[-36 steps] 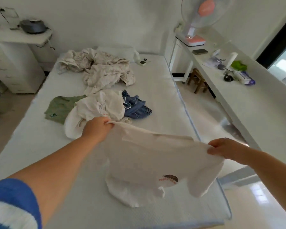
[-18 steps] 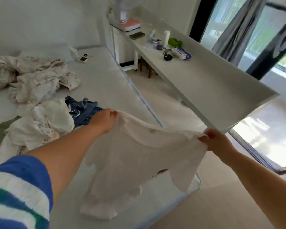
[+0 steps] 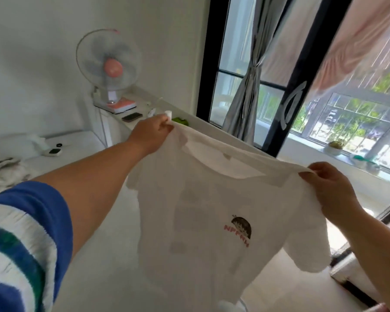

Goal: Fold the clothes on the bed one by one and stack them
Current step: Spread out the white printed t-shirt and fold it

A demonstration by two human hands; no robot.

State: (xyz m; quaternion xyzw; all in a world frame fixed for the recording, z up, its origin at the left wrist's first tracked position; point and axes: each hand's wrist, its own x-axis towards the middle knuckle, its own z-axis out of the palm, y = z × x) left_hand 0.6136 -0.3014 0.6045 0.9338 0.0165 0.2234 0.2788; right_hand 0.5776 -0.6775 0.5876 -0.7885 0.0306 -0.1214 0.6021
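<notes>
White t-shirt (image 3: 212,212) held up mid-air beside bed (image 3: 81,143), left hand (image 3: 152,131) and right hand (image 3: 331,190) pinching shoulders. Risk: thin pinch slips, shirt drops crumpled; uneven lay-down skews fold.

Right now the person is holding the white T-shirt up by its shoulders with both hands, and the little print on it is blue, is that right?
Not quite. The head view shows the print is dark brown with red lettering, not blue. The rest holds: the left hand and right hand each pinch a shoulder of the white T-shirt, holding it up.

Fan (image 3: 109,70) on shelf (image 3: 144,104), left of window (image 3: 358,122).
</notes>
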